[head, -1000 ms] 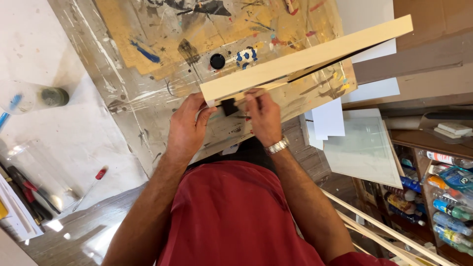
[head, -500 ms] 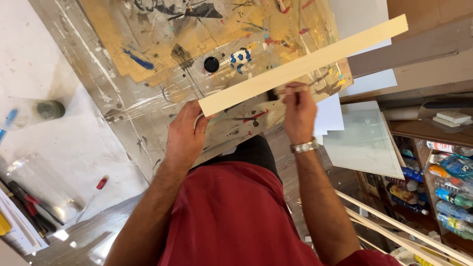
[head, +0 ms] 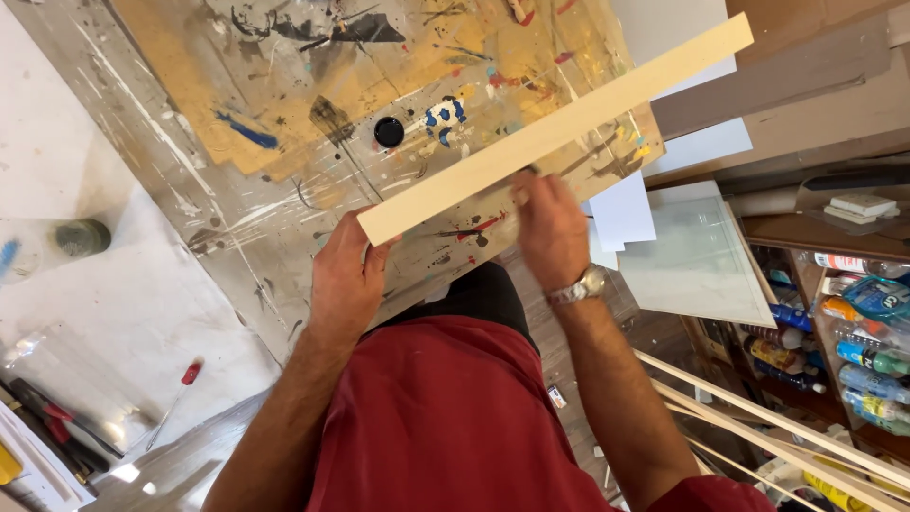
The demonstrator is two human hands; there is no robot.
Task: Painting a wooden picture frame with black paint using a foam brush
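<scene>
Two hands: both yours, both on one long pale wooden strip (head: 555,131) held over a paint-spattered worktable (head: 284,190).
Far left: a small round jar (head: 81,237) sits on a white sheet; below it a red-handled screwdriver (head: 175,398) and some dark-handled tools (head: 47,422) lie near the frame edge.
Left hand (head: 346,280): your fingers are curled closed around the strip's near end, thumb side up against its lower edge.
Strip: it runs diagonally from your left hand up to the upper right, above the table, tilted on edge.
Table centre: a black round cap (head: 389,131) rests just left of a blue-and-white paint blot (head: 444,118), both beyond the strip.
Right hand (head: 550,228): blurred; your fingertips pinch against the strip's lower edge near its middle. You cannot tell whether something small is between them. A metal wristwatch (head: 578,286) sits on that wrist.
Right side: white sheets (head: 697,256) lie stacked, with shelves of paint bottles (head: 853,332) beyond and thin wooden slats (head: 777,427) leaning below.
</scene>
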